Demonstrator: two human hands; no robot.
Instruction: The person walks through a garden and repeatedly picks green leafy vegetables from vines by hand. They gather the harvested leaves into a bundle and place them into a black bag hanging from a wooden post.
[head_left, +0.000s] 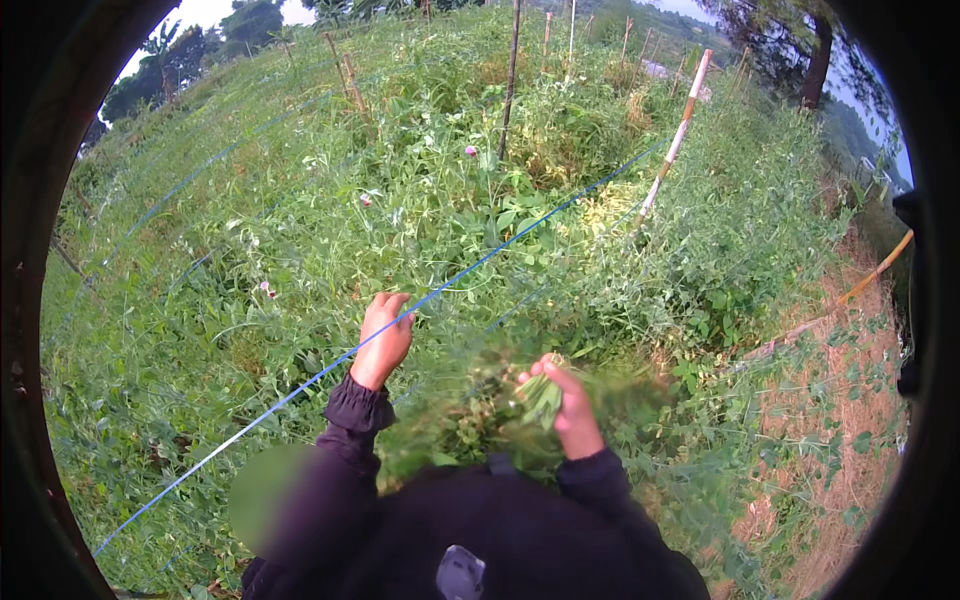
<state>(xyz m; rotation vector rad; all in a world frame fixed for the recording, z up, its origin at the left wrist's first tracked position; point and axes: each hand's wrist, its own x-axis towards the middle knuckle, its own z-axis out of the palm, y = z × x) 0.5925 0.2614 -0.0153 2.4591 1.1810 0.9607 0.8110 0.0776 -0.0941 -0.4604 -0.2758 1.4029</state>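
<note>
My right hand (574, 401) is closed around a small bunch of green pods (541, 399), which look like pea pods, held low in front of my body. Pale stem ends poke out above its fingers. Farther forward and to the left, my left hand (384, 341) reaches in among the pea plants (315, 255) with its fingers bent. A taut blue string (480, 262) crosses the view diagonally, passing over that hand. The left fingertips are partly hidden, so whether they grip a stem or pod does not show.
A pale stake (679, 135) leans at the right, with a thin dark pole (511, 82) farther left. A bamboo pole (825, 315) slants over a strip of dry straw-covered ground (832, 465). Dense vines surround both hands. A tree (817, 60) stands far right.
</note>
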